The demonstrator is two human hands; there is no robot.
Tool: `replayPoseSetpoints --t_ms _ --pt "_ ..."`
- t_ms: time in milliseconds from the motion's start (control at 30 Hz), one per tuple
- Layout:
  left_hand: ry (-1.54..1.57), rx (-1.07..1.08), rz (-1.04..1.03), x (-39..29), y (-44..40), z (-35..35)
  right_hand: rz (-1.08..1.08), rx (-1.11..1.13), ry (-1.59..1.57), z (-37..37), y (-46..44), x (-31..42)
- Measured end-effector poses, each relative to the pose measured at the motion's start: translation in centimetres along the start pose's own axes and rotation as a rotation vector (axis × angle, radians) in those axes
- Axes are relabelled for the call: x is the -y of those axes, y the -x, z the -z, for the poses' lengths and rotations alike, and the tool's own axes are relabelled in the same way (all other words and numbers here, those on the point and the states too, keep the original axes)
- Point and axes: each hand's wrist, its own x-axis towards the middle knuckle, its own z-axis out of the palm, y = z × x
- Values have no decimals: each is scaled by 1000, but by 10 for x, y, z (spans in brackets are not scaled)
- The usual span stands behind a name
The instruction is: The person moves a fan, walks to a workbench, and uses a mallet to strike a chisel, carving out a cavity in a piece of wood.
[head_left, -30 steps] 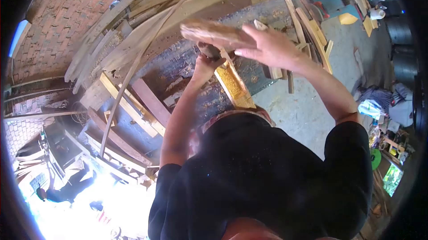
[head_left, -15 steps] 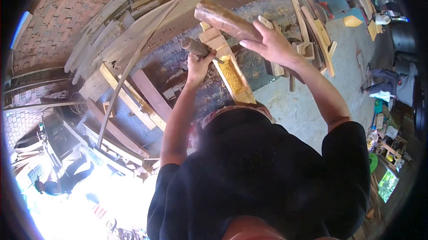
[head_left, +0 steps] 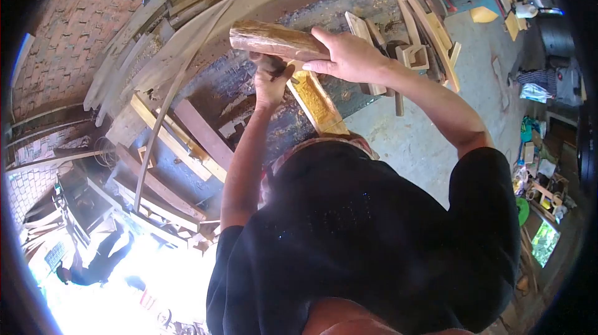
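Note:
My left hand is closed around the wooden handle of a chisel, whose blade reaches toward a light wooden block. A long hollow full of yellow wood chips is cut into the block. My right hand grips a thick wooden mallet, rough and club-like. From this angle the mallet lies over the top of the chisel handle and hides the far end of the block; whether the two touch, I cannot tell.
Planks are stacked along the far side by the brick wall. Right of the block lie a wooden plane and several wood strips. Reddish and pale boards lie at the left. Strong light glares at the lower left.
The mallet has come down and left, from above the block to over the chisel handle. My left hand keeps its hold on the chisel. The whole view has shifted slightly.

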Motion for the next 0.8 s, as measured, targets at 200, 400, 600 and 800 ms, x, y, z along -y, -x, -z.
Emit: replayPoseSetpoints --t_ms 200,400,600,800 --pt "73 -34 50 13 -13 6 160 -270 -93 38 -2 38" --pt "115 -130 111 12 -36 16 124 -111 129 -25 -32 -21" --pt "157 -117 182 -4 -8 12 14 -109 -52 12 -20 -14" --pt "-25 -90 77 5 1 -2 263 -412 -120 42 -4 20"
